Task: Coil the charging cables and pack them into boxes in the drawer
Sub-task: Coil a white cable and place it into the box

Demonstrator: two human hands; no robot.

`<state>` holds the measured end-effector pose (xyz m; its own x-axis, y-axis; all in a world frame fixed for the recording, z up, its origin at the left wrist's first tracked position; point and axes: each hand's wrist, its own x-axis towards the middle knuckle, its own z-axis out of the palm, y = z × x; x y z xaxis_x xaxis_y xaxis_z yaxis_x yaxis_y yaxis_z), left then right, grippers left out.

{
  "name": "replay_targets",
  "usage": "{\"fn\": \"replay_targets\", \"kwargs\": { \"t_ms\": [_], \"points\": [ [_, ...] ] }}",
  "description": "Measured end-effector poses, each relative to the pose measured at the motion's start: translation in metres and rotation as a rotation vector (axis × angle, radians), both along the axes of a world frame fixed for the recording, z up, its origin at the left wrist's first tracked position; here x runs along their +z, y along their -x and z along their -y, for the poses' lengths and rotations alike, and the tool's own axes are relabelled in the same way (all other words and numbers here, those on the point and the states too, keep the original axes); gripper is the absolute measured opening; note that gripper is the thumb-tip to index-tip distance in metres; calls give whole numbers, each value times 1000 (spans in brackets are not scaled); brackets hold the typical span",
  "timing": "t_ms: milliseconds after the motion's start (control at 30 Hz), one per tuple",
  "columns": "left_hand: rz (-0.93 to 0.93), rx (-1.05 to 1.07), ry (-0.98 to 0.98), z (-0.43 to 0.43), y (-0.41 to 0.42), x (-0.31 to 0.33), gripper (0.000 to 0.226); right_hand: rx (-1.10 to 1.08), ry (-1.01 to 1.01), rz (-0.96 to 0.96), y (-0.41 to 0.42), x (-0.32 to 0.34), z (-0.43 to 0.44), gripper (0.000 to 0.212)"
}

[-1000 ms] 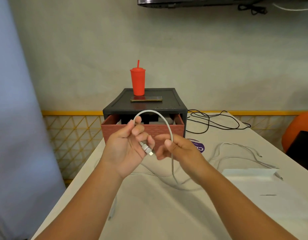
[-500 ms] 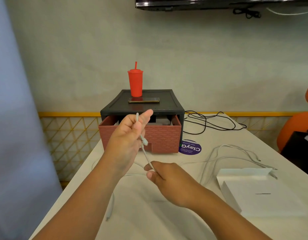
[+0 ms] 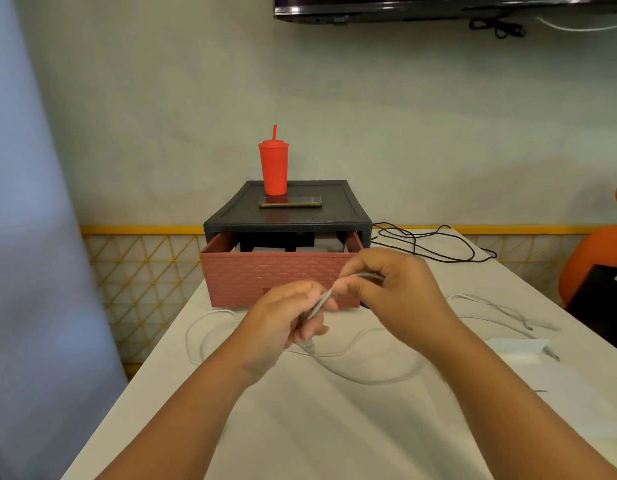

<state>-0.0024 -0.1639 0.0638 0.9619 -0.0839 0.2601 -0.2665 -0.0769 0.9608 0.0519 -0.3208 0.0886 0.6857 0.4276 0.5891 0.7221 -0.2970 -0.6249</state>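
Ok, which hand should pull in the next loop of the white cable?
Right, probably. The left hand grips the started coil of the white cable, so it anchors; the right hand only pinches a strand, with slack on the table beneath it.

Your left hand (image 3: 283,320) up at mid-frame, fingers curled, thumb and fingertips pinching white cable (image 3: 320,302). Your right hand (image 3: 390,289) just beside it, slightly higher, back of hand toward you, thumb and forefinger pinching same cable. Fingertips of both hands nearly meet. Your left forearm (image 3: 196,410) bare, enters from lower left; your right forearm (image 3: 497,396) bare, enters from lower right; both converge toward centre.
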Motion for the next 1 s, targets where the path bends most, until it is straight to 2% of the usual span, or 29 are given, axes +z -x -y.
{"fn": "replay_targets", "kwargs": {
  "t_ms": [167,267,467,567,667,767,833,900,1000],
  "points": [
    [-128,-228,485,5,9,11,25,143,-171,-84,-5,-11,-5,17],
    [-74,-252,692,5,8,14,22,105,-205,-83,-7,-23,-6,22],
    [59,-84,763,4,4,19,34,56,-29,-37,-2,-45,-10,26],
    [97,-48,722,3,4,19,37,59,94,-9,3,-51,-16,33],
    [131,57,584,4,4,19,32,73,202,57,9,-52,-20,29],
    [189,212,377,2,-2,16,35,76,334,78,14,-51,-21,27],
    [230,319,170,1,-5,12,40,67,377,106,17,-49,-20,20],
    [257,387,-12,2,-5,8,45,50,398,156,19,-46,-20,24],
    [262,391,-34,5,-4,3,47,33,468,216,22,-38,-17,26]
  ]
}}
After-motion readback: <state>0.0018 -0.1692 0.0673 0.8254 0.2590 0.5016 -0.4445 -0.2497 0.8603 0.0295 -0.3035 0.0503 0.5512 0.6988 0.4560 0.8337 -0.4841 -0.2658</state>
